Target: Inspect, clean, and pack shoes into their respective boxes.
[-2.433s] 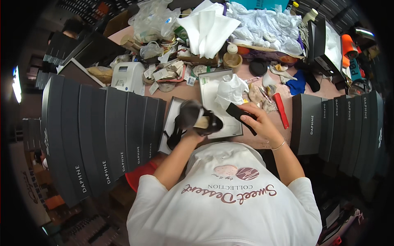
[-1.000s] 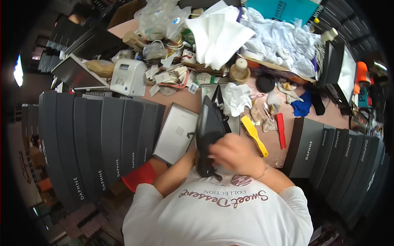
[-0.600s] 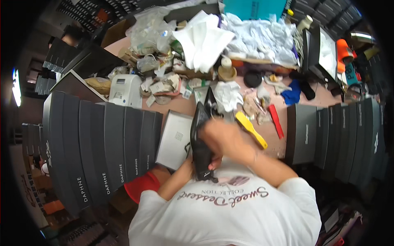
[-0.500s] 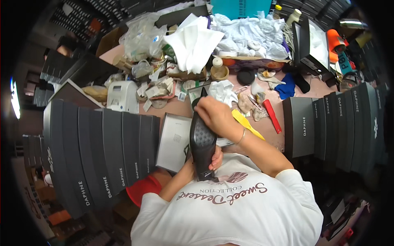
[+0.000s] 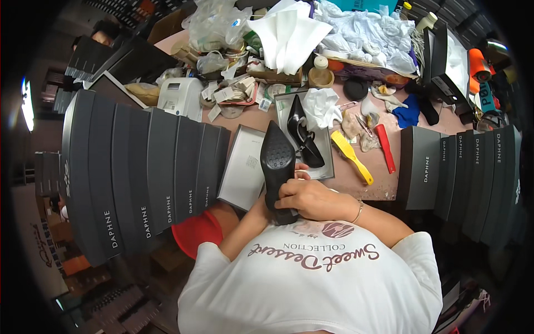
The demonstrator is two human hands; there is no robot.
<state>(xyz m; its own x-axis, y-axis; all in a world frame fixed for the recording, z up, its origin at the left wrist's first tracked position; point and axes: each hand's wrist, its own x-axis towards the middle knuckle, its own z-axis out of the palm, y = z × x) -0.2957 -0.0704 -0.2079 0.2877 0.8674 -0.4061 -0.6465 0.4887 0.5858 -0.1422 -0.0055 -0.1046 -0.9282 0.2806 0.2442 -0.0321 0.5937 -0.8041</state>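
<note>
A black pointed-toe shoe (image 5: 278, 150) is held up in front of my chest, sole toward me and toe pointing away. My left hand (image 5: 302, 172) is closed round it from behind; the shoe hides most of that hand, with fingertips showing at its right edge. At the heel end, my right hand (image 5: 312, 199) has its bent fingers closed on the shoe. Just beyond, a second black shoe (image 5: 311, 154) with a strap lies in an open shoe box (image 5: 327, 172). Crumpled white paper (image 5: 321, 107) rests at the box's right side.
A box lid (image 5: 240, 167) lies left of the shoe. Rows of dark shoe boxes (image 5: 161, 172) (image 5: 425, 167) stand on both sides. A yellow brush (image 5: 352, 157) and a red-handled tool (image 5: 385, 148) lie right of the open box. Behind are a jar (image 5: 321, 78), rags and paper piles.
My right hand has moved from the toe down to the heel of the shoe. The view has shifted, and the second shoe in the box now shows.
</note>
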